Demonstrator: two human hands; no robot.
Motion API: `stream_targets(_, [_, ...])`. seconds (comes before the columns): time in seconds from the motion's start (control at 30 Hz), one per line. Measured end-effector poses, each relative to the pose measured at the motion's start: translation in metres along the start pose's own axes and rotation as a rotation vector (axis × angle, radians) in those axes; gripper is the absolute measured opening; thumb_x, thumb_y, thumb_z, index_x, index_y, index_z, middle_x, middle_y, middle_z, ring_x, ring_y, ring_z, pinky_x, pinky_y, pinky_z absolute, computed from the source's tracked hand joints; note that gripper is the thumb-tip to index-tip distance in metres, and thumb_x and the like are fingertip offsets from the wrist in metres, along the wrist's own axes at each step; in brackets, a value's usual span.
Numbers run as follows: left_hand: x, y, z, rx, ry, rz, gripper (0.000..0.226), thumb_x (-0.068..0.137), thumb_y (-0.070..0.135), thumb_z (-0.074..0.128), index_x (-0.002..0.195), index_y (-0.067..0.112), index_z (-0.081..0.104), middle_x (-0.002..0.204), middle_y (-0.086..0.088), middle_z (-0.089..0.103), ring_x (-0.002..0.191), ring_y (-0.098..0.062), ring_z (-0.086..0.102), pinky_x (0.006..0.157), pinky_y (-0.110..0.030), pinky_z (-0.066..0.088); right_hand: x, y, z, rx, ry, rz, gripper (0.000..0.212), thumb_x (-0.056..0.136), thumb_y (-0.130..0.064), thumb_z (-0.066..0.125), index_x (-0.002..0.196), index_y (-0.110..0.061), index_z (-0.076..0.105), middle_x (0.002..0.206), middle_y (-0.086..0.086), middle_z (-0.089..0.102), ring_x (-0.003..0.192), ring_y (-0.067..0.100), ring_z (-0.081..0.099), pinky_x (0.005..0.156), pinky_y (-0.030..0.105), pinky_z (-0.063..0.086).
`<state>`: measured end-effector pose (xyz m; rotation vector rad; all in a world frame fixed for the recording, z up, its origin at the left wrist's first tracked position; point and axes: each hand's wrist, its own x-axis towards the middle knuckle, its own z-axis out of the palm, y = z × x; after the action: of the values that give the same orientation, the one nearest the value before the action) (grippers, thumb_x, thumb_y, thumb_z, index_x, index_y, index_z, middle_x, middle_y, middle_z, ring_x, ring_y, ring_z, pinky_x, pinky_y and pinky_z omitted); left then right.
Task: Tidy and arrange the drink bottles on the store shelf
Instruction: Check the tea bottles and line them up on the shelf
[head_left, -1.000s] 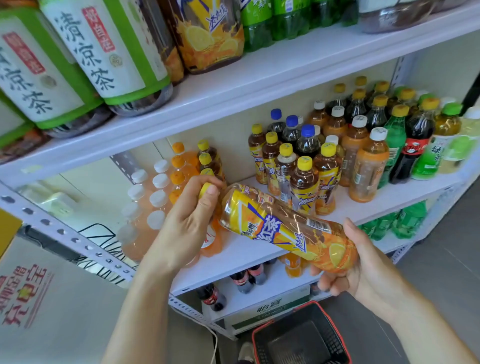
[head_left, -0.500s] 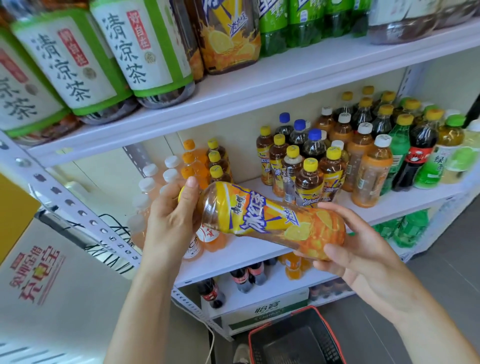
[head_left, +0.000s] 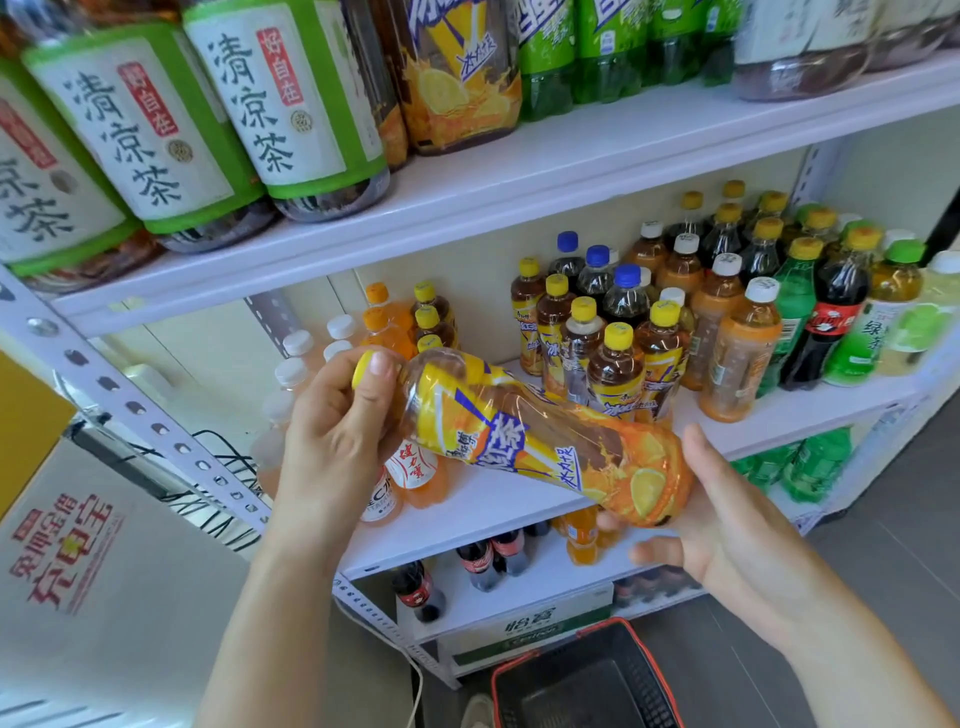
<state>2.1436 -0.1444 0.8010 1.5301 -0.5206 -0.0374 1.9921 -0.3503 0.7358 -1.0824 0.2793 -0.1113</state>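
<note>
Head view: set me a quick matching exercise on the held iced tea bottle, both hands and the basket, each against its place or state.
Things:
1 iced tea bottle
2 left hand
3 right hand
4 basket

Places or states:
A stands on the floor
B cradles the bottle's base
C lies tilted in front of the middle shelf
D grips the neck at the yellow cap

Pairs: 1-C, 2-D, 3-B, 4-A.
</note>
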Motion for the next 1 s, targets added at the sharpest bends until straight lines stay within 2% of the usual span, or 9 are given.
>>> stream_targets(0.1, [0.002,0.000,0.002,0.034,0.058,-0.002,0.045,0.090,0.042,0.051,0.092,-0.003,0.057,0.052,0.017,0.038,0.046,0.000,0.035,0.045,-0.012,0.037,-0.001,-0.003,-0.001,-0.029,-0.076,-0.063,0.062,0.068,-0.041,0.083,0.124,-0.025,0.064,0.118,0.019,0.067,0.100,0.042,0.065,0.069,0.036,0.058])
stream_targets(0.17, [0.006,-0.003,0.001,0.059,0.118,-0.026,0.044,0.094,0.041,0.053,0.089,-0.003,0.056,0.053,0.012,0.039,0.048,-0.004,0.036,0.046,-0.018,0.034,-0.002,-0.002,-0.001,-0.081,-0.085,-0.078,0.070,0.065,-0.027,0.085,0.130,-0.031,0.057,0.115,0.020,0.067,0.096,0.046,0.066,0.069,0.034,0.058])
stream_targets(0.3, [0.010,-0.008,-0.005,0.122,0.130,-0.056,0.041,0.098,0.041,0.053,0.087,0.002,0.057,0.071,-0.008,0.045,0.060,-0.015,0.040,0.052,-0.029,0.033,-0.002,-0.002,0.006,-0.039,-0.040,-0.077,0.070,0.058,-0.050,0.090,0.120,-0.027,0.065,0.090,0.024,0.069,0.067,0.038,0.069,0.052,0.028,0.056])
stream_targets(0.47, [0.013,-0.004,-0.011,0.115,-0.053,-0.023,0.012,0.094,0.034,0.057,0.089,0.024,0.061,0.065,0.014,0.050,0.054,-0.002,0.042,0.046,-0.012,0.034,0.006,0.003,0.008,-0.104,0.090,-0.021,0.061,0.076,-0.072,0.055,0.087,-0.015,0.074,0.082,0.031,0.070,0.048,0.028,0.062,0.039,0.025,0.049])
stream_targets(0.63, [0.013,0.001,-0.013,0.024,-0.142,-0.026,0.011,0.101,0.016,0.050,0.102,0.010,0.059,0.059,0.019,0.052,0.048,0.002,0.045,0.044,-0.007,0.036,0.012,0.007,0.000,-0.139,0.087,0.117,0.075,0.077,-0.075,0.040,0.083,-0.008,0.073,0.071,0.034,0.064,0.042,0.028,0.057,0.033,0.025,0.044])
stream_targets(0.8, [0.011,0.005,-0.001,0.026,-0.039,-0.004,0.023,0.099,0.026,0.050,0.097,0.005,0.057,0.055,0.019,0.052,0.048,0.003,0.048,0.047,-0.010,0.042,0.018,0.011,-0.003,0.008,0.038,0.077,0.068,0.079,-0.070,0.041,0.105,-0.016,0.073,0.099,0.029,0.070,0.071,0.030,0.070,0.047,0.030,0.053])
stream_targets(0.87, [0.014,0.005,0.002,0.080,0.035,0.002,0.025,0.101,0.028,0.050,0.087,0.010,0.059,0.053,0.016,0.046,0.047,0.000,0.041,0.044,-0.014,0.036,0.019,0.007,-0.002,0.071,0.030,0.000,0.052,0.078,-0.066,0.058,0.110,-0.028,0.073,0.113,0.020,0.069,0.086,0.032,0.071,0.057,0.036,0.057])
stream_targets(0.93, [0.019,0.003,0.002,0.168,0.083,-0.002,0.029,0.100,0.033,0.052,0.077,0.016,0.058,0.055,0.008,0.040,0.050,-0.008,0.036,0.045,-0.021,0.030,0.018,0.004,-0.001,0.039,-0.043,-0.044,0.060,0.067,-0.053,0.081,0.121,-0.032,0.065,0.119,0.013,0.068,0.094,0.034,0.069,0.067,0.039,0.059])
stream_targets(1.0, [0.023,-0.001,0.000,0.202,0.122,-0.034,0.032,0.100,0.035,0.053,0.075,0.016,0.057,0.054,0.007,0.040,0.049,-0.009,0.035,0.045,-0.022,0.029,0.016,0.004,-0.002,-0.044,-0.077,-0.083,0.070,0.067,-0.033,0.087,0.130,-0.031,0.056,0.121,0.015,0.065,0.100,0.038,0.067,0.073,0.038,0.059])
